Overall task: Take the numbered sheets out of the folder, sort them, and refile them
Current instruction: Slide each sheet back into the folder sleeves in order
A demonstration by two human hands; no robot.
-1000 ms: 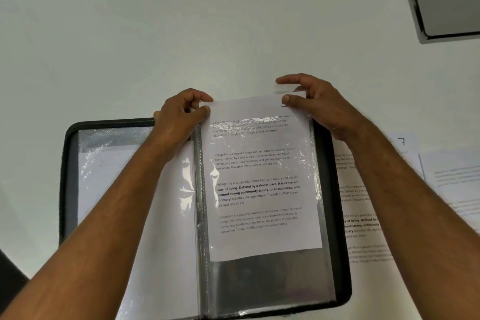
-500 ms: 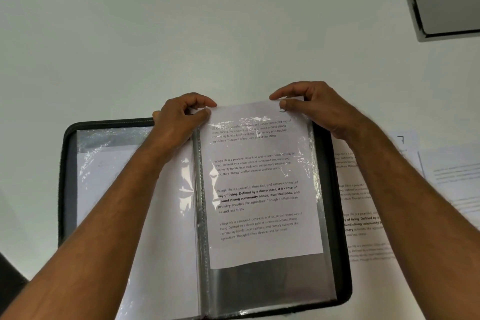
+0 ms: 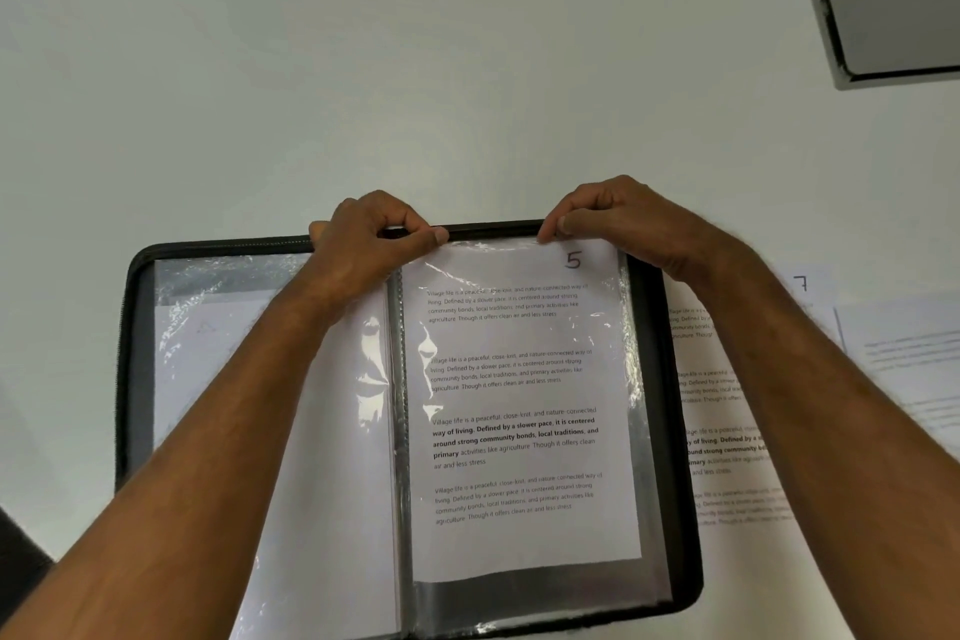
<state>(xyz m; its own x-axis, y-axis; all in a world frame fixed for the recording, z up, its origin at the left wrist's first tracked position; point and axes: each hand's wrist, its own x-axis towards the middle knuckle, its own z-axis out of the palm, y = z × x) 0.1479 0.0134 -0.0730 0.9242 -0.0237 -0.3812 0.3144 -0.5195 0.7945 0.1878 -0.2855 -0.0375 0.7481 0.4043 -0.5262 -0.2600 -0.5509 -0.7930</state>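
Sheet 5 [image 3: 524, 411] now sits deeper in its sleeve, long axis toward me; both hands' fingers [image 3: 434, 235] pinch its top edge.

black zip folder [image 3: 675, 431] open on white tabletop [image 3: 363, 68] | left hand [image 3: 363, 244], right hand [image 3: 623, 218] pinch clear sleeve's top edge | white printed sheet marked 5 [image 3: 519, 431] inside sleeve
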